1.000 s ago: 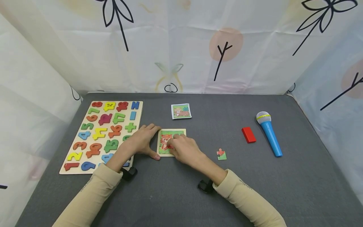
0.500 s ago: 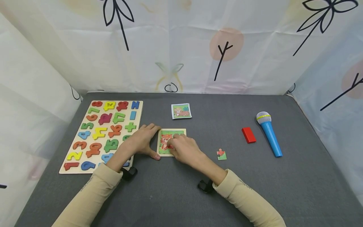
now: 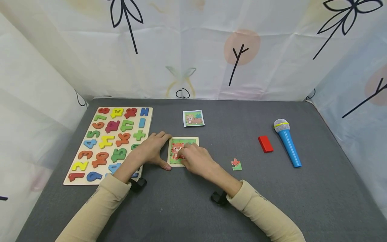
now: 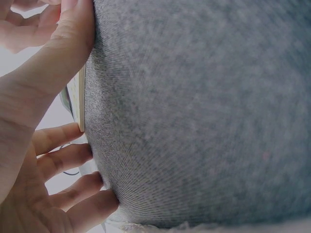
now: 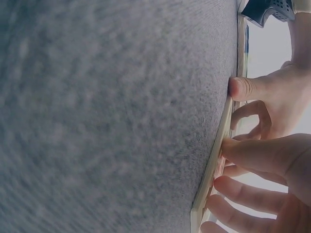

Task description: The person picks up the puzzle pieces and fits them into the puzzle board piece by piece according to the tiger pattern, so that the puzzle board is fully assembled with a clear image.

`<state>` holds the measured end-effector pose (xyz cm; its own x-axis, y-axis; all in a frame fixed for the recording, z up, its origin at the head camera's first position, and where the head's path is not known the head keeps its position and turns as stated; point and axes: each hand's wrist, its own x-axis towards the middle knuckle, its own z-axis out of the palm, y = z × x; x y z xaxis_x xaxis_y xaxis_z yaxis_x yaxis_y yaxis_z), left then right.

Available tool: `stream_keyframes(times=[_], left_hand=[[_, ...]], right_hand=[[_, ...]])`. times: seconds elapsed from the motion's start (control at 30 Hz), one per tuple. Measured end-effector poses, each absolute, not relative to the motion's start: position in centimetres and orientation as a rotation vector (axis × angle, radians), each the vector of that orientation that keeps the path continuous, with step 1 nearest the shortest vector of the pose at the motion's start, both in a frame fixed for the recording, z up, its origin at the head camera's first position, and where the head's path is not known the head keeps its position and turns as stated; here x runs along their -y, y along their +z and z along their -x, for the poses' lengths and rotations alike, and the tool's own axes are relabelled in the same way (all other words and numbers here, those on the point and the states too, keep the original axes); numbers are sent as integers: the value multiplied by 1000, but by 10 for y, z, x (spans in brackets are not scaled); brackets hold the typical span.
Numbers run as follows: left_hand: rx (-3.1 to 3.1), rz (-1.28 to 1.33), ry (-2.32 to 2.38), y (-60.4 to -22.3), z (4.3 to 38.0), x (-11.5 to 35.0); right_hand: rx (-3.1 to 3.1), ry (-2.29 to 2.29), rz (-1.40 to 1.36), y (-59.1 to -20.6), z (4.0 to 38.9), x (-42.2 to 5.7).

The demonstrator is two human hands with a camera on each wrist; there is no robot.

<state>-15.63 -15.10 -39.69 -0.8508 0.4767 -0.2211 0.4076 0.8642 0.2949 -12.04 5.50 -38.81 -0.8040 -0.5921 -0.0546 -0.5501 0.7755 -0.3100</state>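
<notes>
A small jigsaw puzzle board [image 3: 175, 152] with a cartoon tiger on green lies flat on the grey table. My left hand [image 3: 152, 150] braces its left side, thumb at the near corner and a fingertip at the far corner; the left wrist view shows the thin wooden edge [image 4: 81, 104] between them. My right hand [image 3: 196, 158] covers the board's right part, its fingertips pressing on the picture. In the right wrist view, the right thumb [image 5: 243, 153] rests at the board's near edge. A loose puzzle piece [image 3: 237, 165], red and green, lies right of the right hand.
A wooden board of colourful numbers and letters [image 3: 104, 136] lies at the left, partly under the left forearm. Behind the puzzle lies a small picture card [image 3: 193, 118]. A red block [image 3: 265, 144] and a blue toy microphone [image 3: 288, 144] lie at the right. Printed curtains enclose the table.
</notes>
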Motion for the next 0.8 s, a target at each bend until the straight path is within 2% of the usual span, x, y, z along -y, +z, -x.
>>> stream_keyframes(times=[0.37,0.8], left_hand=[[-2742,-665,357,-395,155,151],[-2742,-676,342,-395,155,151]], right_hand=[[-2837,-424,948,-386,121,-66],[-2879,-394,839,-378,117,-108]])
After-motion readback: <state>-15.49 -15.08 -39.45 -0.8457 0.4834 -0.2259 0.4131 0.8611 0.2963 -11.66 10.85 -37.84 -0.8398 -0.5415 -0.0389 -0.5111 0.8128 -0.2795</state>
